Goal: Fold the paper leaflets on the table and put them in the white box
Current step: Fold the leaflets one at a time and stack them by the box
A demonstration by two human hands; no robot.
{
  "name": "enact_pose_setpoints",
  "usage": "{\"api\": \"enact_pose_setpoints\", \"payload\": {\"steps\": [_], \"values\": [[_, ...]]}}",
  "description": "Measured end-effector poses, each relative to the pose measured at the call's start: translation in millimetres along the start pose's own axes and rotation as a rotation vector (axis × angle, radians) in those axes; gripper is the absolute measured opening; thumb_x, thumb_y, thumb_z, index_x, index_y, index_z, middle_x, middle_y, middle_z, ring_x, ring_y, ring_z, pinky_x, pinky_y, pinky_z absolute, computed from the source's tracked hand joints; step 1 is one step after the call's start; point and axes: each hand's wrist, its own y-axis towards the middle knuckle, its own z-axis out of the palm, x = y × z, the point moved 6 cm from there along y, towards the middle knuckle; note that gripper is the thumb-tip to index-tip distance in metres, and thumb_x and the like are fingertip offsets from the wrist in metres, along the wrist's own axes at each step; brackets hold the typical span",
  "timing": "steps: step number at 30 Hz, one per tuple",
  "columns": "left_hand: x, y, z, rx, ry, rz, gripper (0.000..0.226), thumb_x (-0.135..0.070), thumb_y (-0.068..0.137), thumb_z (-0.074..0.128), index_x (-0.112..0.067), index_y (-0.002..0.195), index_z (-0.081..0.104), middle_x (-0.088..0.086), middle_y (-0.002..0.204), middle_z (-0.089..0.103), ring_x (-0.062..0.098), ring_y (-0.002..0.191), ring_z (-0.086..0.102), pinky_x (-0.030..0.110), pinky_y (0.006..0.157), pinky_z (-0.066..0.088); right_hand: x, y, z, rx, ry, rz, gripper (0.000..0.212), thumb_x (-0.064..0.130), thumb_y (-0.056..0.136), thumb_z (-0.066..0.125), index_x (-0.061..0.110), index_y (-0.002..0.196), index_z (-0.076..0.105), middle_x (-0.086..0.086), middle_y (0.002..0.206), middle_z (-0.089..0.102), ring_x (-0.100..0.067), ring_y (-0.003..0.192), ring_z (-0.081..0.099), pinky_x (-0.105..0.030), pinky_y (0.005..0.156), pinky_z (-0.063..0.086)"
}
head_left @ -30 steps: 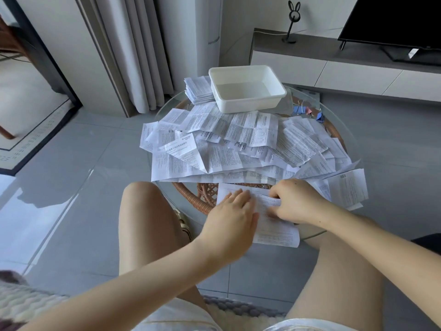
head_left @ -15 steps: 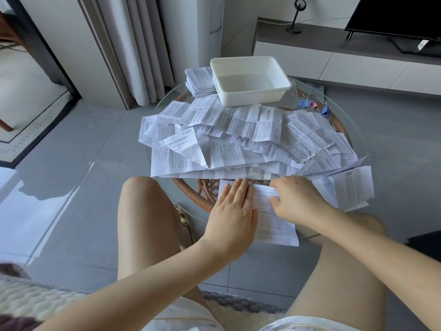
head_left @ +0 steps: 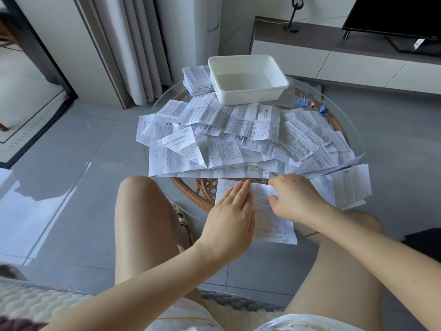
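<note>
Living room, television (head_left: 393,17), curtains (head_left: 124,44)

Pretty much the whole glass table (head_left: 171,189) was buried under loose leaflets (head_left: 238,139), with one leaflet (head_left: 274,225) hogging the near edge, so only the near-left rim was bare. The white box (head_left: 248,80) sat open-topped at the far side, hemmed in by a folded stack (head_left: 196,80) on its left and binder clips (head_left: 310,105) on its right.

White leaflets (head_left: 238,137) with dense black print; plain white box (head_left: 248,80); blue and pink binder clips (head_left: 310,105); grey tiled floor (head_left: 83,175); tan woven wicker base (head_left: 191,189).
</note>
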Motion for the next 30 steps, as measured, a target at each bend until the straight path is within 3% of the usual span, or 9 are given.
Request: {"api": "enact_pose_setpoints", "payload": {"steps": [13, 17, 20, 21, 23, 25, 26, 28, 30], "values": [[-0.9, -10.7, 4.9, 0.042, 0.098, 0.002, 0.054, -0.029, 0.094, 0.031, 0.004, 0.132, 0.052, 0.018, 0.14, 0.048, 0.03, 0.132, 0.043, 0.048, 0.11, 0.028, -3.1, 1.1, 0.6, -0.01, 0.051, 0.02, 0.033, 0.017, 0.089, 0.051, 0.012, 0.062, 0.032, -0.001, 0.062, 0.039, -0.017, 0.055, 0.037, -0.026, 0.045, 0.024], [-1.3, -11.7, 6.3, 0.055, 0.11, 0.008, 0.055, -0.03, 0.094, 0.03, 0.005, 0.132, 0.051, 0.019, 0.14, 0.048, 0.03, 0.132, 0.043, 0.044, 0.114, 0.027, -5.4, 2.6, 3.5, -0.001, 0.079, 0.047, 0.035, 0.017, 0.089, 0.052, 0.011, 0.062, 0.031, -0.002, 0.061, 0.038, -0.017, 0.053, 0.035, -0.027, 0.045, 0.025], [-2.2, -12.6, 8.0, 0.092, 0.159, 0.016, 0.058, -0.033, 0.096, 0.026, 0.005, 0.136, 0.046, 0.019, 0.143, 0.043, 0.031, 0.135, 0.039, 0.046, 0.112, 0.024, -3.4, -0.2, 0.8, -0.017, 0.083, 0.078, 0.022, 0.017, 0.089, 0.053, 0.008, 0.07, 0.046, -0.005, 0.07, 0.051, -0.023, 0.064, 0.048, -0.028, 0.051, 0.034], [-1.7, -12.6, 8.7, 0.104, 0.177, 0.012, 0.059, -0.034, 0.096, 0.025, 0.004, 0.136, 0.046, 0.019, 0.143, 0.043, 0.031, 0.136, 0.039, 0.047, 0.112, 0.025, -0.4, -4.0, -2.7, -0.056, 0.072, 0.088, 0.013, 0.018, 0.09, 0.055, 0.007, 0.083, 0.054, -0.007, 0.079, 0.058, -0.027, 0.073, 0.055, -0.03, 0.056, 0.038], [-2.1, -13.3, 9.4, 0.127, 0.174, 0.006, 0.062, -0.036, 0.096, 0.024, 0.005, 0.136, 0.046, 0.02, 0.143, 0.043, 0.031, 0.136, 0.038, 0.047, 0.112, 0.024, 7.6, -22.3, -7.4, -0.271, -0.012, 0.098, 0.024, 0.02, 0.085, 0.065, 0.007, 0.103, 0.056, -0.008, 0.091, 0.064, -0.032, 0.082, 0.062, -0.032, 0.061, 0.044], [-2.1, -12.5, 8.8, 0.132, 0.162, -0.001, 0.063, -0.039, 0.096, 0.023, 0.005, 0.135, 0.047, 0.02, 0.143, 0.043, 0.031, 0.136, 0.038, 0.047, 0.111, 0.024, 20.0, -49.3, -3.2, -0.536, -0.07, 0.077, 0.034, 0.022, 0.076, 0.071, 0.007, 0.105, 0.061, -0.011, 0.098, 0.066, -0.033, 0.084, 0.064, -0.035, 0.062, 0.05], [-3.0, -13.1, 9.3, 0.136, 0.161, -0.001, 0.064, -0.039, 0.095, 0.024, 0.005, 0.135, 0.048, 0.02, 0.142, 0.044, 0.031, 0.135, 0.039, 0.048, 0.111, 0.028, 27.7, -64.1, 3.0, -0.638, -0.062, 0.033, 0.03, 0.024, 0.079, 0.066, 0.008, 0.104, 0.064, -0.013, 0.104, 0.065, -0.034, 0.091, 0.064, -0.038, 0.07, 0.053], [-2.6, -13.2, 11.5, 0.145, 0.172, -0.002, 0.063, -0.039, 0.094, 0.026, 0.005, 0.133, 0.05, 0.021, 0.14, 0.046, 0.032, 0.133, 0.042, 0.051, 0.108, 0.036, 36.9, -84.9, 21.4, -0.717, -0.045, -0.066, 0.024, 0.025, 0.089, 0.053, 0.008, 0.1, 0.066, -0.016, 0.116, 0.063, -0.036, 0.109, 0.06, -0.048, 0.095, 0.045], [-5.0, -10.0, 11.2, 0.17, 0.167, -0.041, 0.065, -0.04, 0.094, 0.024, 0.006, 0.134, 0.048, 0.021, 0.142, 0.044, 0.032, 0.134, 0.04, 0.049, 0.111, 0.03, 34.1, -97.6, 30.0, -0.771, -0.036, -0.108, 0.023, 0.022, 0.093, 0.051, 0.008, 0.093, 0.068, -0.017, 0.118, 0.063, -0.035, 0.113, 0.058, -0.051, 0.104, 0.036]]}}
